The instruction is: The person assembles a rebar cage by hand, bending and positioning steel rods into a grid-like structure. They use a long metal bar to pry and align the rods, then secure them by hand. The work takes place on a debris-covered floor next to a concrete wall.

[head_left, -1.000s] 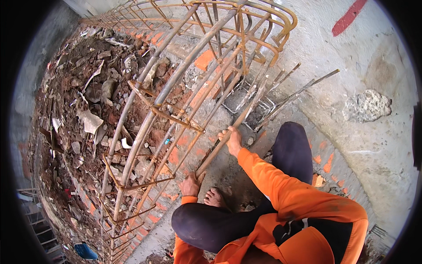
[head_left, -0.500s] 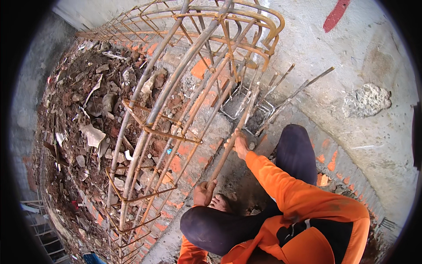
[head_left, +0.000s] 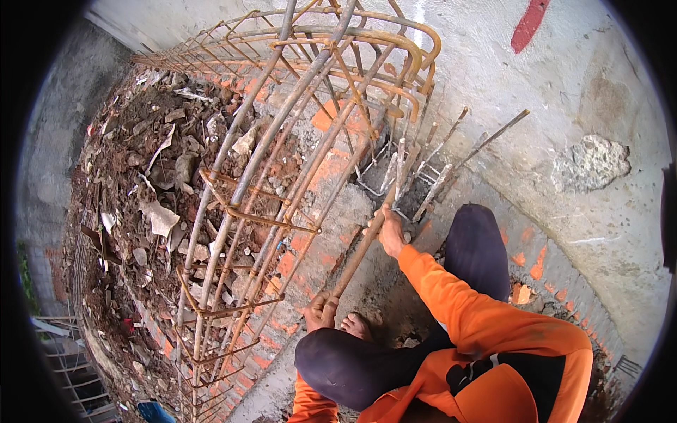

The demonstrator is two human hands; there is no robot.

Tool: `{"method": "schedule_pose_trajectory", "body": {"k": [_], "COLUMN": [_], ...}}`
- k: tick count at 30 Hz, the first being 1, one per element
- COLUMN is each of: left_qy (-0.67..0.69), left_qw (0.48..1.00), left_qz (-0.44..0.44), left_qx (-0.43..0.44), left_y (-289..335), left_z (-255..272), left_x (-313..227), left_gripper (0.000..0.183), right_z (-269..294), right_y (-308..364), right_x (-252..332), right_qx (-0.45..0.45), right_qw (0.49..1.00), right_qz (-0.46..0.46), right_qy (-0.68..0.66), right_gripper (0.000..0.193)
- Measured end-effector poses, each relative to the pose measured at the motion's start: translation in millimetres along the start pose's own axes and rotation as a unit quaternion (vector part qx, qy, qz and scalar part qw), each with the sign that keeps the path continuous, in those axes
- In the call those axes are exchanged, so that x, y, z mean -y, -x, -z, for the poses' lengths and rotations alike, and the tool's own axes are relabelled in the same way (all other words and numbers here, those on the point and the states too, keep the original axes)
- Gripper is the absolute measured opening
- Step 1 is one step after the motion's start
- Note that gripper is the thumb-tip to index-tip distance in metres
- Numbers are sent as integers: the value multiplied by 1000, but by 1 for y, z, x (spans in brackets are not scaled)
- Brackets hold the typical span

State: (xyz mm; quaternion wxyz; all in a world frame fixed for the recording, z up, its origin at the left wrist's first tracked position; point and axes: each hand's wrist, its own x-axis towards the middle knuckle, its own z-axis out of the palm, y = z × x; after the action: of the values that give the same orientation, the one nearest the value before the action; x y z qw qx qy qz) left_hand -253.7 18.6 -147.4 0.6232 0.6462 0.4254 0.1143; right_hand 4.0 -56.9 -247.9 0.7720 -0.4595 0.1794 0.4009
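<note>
Rough grey ground [head_left: 396, 285] lies under a person with orange sleeves [head_left: 451, 285] and dark pants [head_left: 345, 366]. One bare foot [head_left: 356, 326] shows. Close to that foot, the left hand [head_left: 321, 311] is wrapped around the low end of a long brown bar [head_left: 361, 257]. Farther up, the right hand [head_left: 389, 231] has its fingers curled around the same bar. The bar slants along the right edge of the brick strip [head_left: 345, 206]. Its top end is over a square pit [head_left: 376, 175]; whether it touches anything there is hard to tell. Metal rods [head_left: 493, 137] poke up from the pit. To the left is a big rusty cage [head_left: 271, 220], then a heap of brown dirt [head_left: 176, 176]. A grey wall [head_left: 592, 84] has a red mark [head_left: 529, 27].
</note>
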Motion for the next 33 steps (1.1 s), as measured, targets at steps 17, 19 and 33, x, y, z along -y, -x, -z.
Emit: {"method": "schedule_pose_trajectory", "body": {"k": [17, 19, 33], "left_qy": [222, 328, 363], "left_qw": [863, 848, 853], "left_qz": [-449, -412, -376], "left_qx": [60, 56, -14], "left_y": [-30, -28, -22], "left_z": [-49, -63, -118], "left_x": [-117, -124, -204], "left_gripper": [49, 53, 54], "right_z": [-44, -46, -56], "right_y": [14, 28, 150], "right_x": [38, 45, 99], "right_qx": [-13, -9, 407], "right_qw": [978, 974, 896], "right_qz": [24, 24, -101], "right_qy": [-207, -225, -147], "right_gripper": [37, 36, 47]}}
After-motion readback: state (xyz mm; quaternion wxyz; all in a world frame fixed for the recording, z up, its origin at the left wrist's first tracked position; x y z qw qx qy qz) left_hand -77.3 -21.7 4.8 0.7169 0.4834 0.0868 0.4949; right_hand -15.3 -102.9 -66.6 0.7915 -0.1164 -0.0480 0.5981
